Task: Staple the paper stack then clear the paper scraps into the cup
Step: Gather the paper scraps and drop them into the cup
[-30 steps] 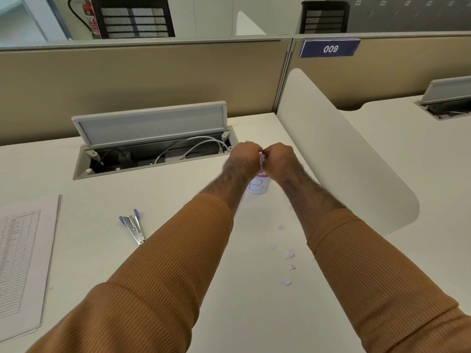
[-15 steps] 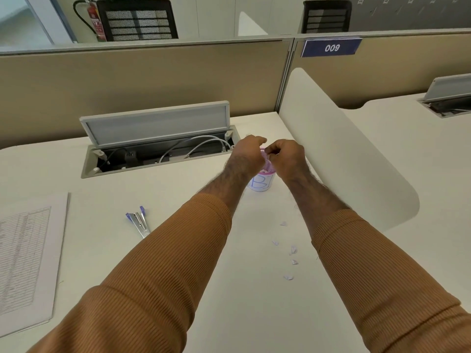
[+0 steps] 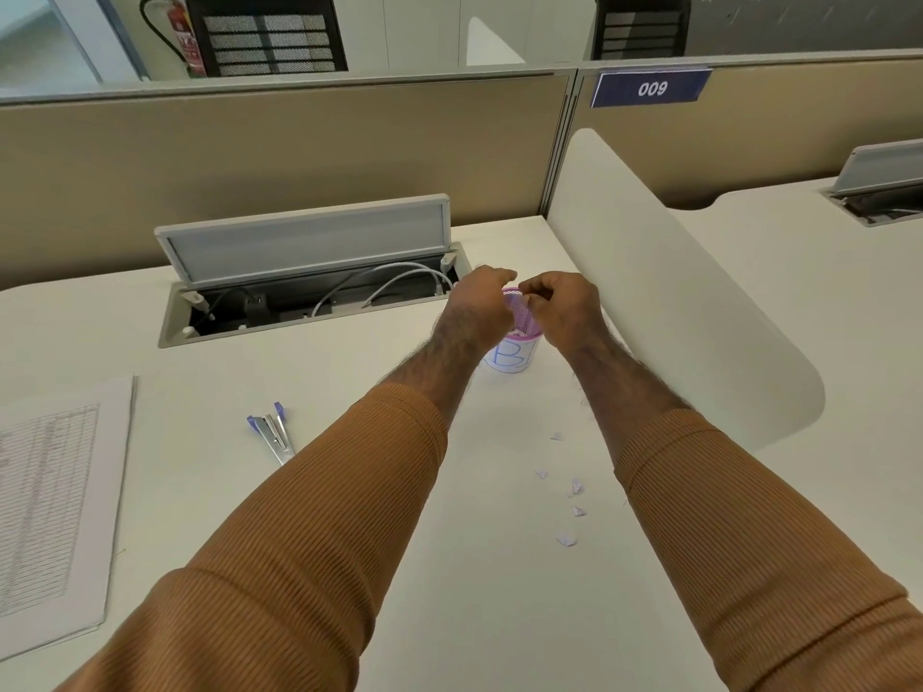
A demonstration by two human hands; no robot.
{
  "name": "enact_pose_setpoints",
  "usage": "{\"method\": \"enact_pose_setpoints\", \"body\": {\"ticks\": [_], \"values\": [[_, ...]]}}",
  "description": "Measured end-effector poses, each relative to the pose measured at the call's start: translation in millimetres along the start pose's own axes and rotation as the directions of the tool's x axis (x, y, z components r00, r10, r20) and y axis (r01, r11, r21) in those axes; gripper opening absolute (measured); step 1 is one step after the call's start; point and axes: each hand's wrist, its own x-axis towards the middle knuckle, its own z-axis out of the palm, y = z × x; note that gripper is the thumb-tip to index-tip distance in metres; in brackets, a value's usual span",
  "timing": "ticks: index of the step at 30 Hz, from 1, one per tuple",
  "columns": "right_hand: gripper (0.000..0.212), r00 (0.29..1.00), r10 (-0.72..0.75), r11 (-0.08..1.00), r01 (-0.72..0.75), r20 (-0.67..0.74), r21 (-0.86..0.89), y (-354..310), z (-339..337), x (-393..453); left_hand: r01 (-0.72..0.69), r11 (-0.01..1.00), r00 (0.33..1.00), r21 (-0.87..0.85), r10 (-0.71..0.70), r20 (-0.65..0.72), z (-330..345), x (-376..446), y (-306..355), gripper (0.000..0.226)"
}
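Observation:
A small cup (image 3: pixel 514 356) with a pink mesh wall and a white label marked "B" stands at the back right of the desk. Both hands hover over its mouth. My left hand (image 3: pixel 478 308) covers the cup's left side with its fingers loosely bent and nothing visible in them. My right hand (image 3: pixel 565 306) is over the right side, fingers curled with the tips drawn together; anything pinched there is hidden. Several paper scraps (image 3: pixel 574 486) lie on the desk between my forearms. The stapler (image 3: pixel 272 433) lies left of centre. The paper stack (image 3: pixel 55 491) lies at the left edge.
An open cable hatch (image 3: pixel 304 272) with its raised lid and white cables sits behind the cup. A curved white divider (image 3: pixel 664 292) rises close to the cup's right. A beige partition (image 3: pixel 279 152) closes the back of the desk (image 3: pixel 349 372).
My hands, pressed together over the cup a second ago, have parted slightly, so the pink rim shows between them. The scraps, stapler and paper stack have not moved on the desk.

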Motion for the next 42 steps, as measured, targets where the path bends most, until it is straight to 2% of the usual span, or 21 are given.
{"method": "enact_pose_setpoints", "body": {"ticks": [5,8,10,12,16,19,22,25,27,28,31,34,39,42], "values": [[0.018,0.993,0.018,0.993,-0.004,-0.119,0.116,-0.9,-22.5,-21.0,-0.072,0.997,0.992,0.010,0.073,-0.105,1.8,-23.8,-4.5,0.048],[0.015,0.991,0.048,0.988,-0.029,-0.122,0.154,18.1,-39.9,-55.8,-0.119,0.992,0.971,-0.032,0.109,-0.214,13.8,-52.8,-14.1,0.035],[0.015,0.989,0.101,0.989,-0.089,-0.109,0.115,39.5,-48.7,-83.3,-0.144,0.987,0.969,-0.068,0.127,-0.213,29.7,-75.5,-21.1,0.035],[0.016,0.987,0.157,0.987,-0.157,-0.037,0.023,62.8,-53.3,-111.8,-0.142,0.986,0.979,-0.082,0.127,-0.161,50.1,-97.6,-30.8,0.036],[0.033,0.933,0.232,0.969,-0.197,0.277,-0.148,110.1,-47.9,-161.3,-0.034,0.998,0.998,-0.054,0.037,0.042,87.6,-142.9,-49.5,0.047],[0.057,0.889,0.181,0.968,-0.085,0.420,-0.237,123.1,-39.0,-182.3,-0.026,1.000,0.982,-0.009,0.027,0.186,103.8,-168.8,-49.2,0.053],[0.089,0.843,0.155,0.940,0.034,0.514,-0.339,116.4,-34.1,-184.0,-0.071,0.995,0.952,0.071,0.046,0.302,113.5,-174.7,-42.8,0.074],[0.102,0.802,0.195,0.888,0.099,0.564,-0.448,106.1,-32.6,-180.4,-0.110,0.983,0.926,0.147,0.048,0.374,116.8,-167.3,-37.5,0.080],[0.098,0.804,0.199,0.869,0.118,0.560,-0.480,100.7,-31.6,-182.0,-0.145,0.972,0.912,0.186,0.058,0.406,118.1,-162.2,-35.0,0.068],[0.089,0.819,0.191,0.866,0.118,0.541,-0.485,100.1,-29.3,-184.1,-0.151,0.970,0.907,0.193,0.058,0.416,118.5,-160.2,-33.9,0.062],[0.048,0.879,0.171,0.879,0.069,0.446,-0.473,101.8,-18.3,-192.1,-0.148,0.969,0.923,0.197,0.064,0.380,119.2,-156.6,-32.2,0.044],[0.023,0.905,0.168,0.891,0.030,0.392,-0.453,103.7,-8.0,-198.0,-0.153,0.961,0.947,0.230,0.076,0.313,122.7,-151.1,-36.3,0.029],[0.022,0.925,0.185,0.878,-0.004,0.333,-0.478,106.6,0.3,-202.0,-0.127,0.960,0.962,0.250,0.058,0.267,118.8,-143.3,-30.1,0.023],[0.019,0.928,0.191,0.868,-0.008,0.319,-0.497,106.1,3.7,-202.4,-0.182,0.940,0.947,0.289,0.088,0.309,119.3,-135.6,-28.8,0.025]]}}
